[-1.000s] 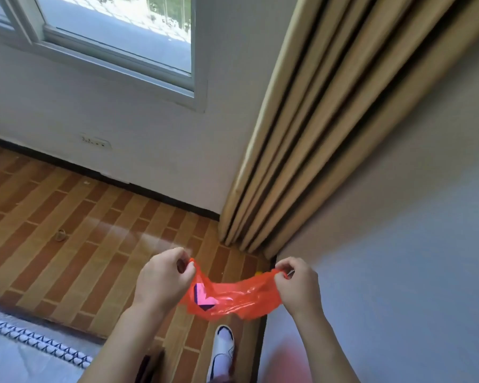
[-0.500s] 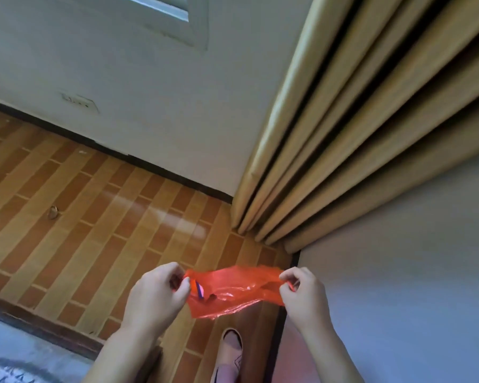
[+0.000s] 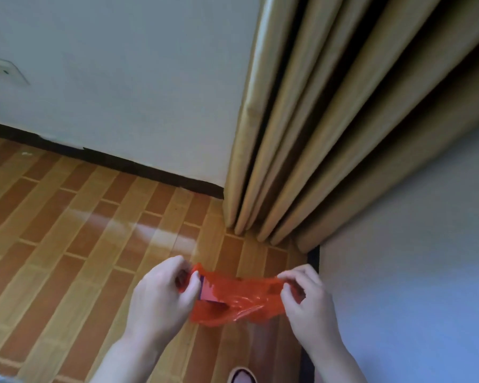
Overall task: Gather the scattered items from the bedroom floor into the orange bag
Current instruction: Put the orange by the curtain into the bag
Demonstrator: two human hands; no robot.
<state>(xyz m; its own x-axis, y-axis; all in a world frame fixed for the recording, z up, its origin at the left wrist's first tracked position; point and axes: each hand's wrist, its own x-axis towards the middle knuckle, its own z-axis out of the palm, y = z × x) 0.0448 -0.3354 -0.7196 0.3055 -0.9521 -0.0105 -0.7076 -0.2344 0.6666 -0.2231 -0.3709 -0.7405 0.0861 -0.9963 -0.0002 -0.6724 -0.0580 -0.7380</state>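
Since half a second ago view dipped floorward; left hand [image 3: 161, 297] and right hand [image 3: 306, 297] both pinch orange bag [image 3: 233, 302] rim at lower centre—spread mouth evenly, no tearing.

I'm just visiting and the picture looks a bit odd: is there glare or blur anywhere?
Head view: a pale streak of glare lies across the glossy floor; the whole frame is slightly soft, blurring the wall socket most; the wide lens splays the curtain folds outward; the orange bag glows translucent.
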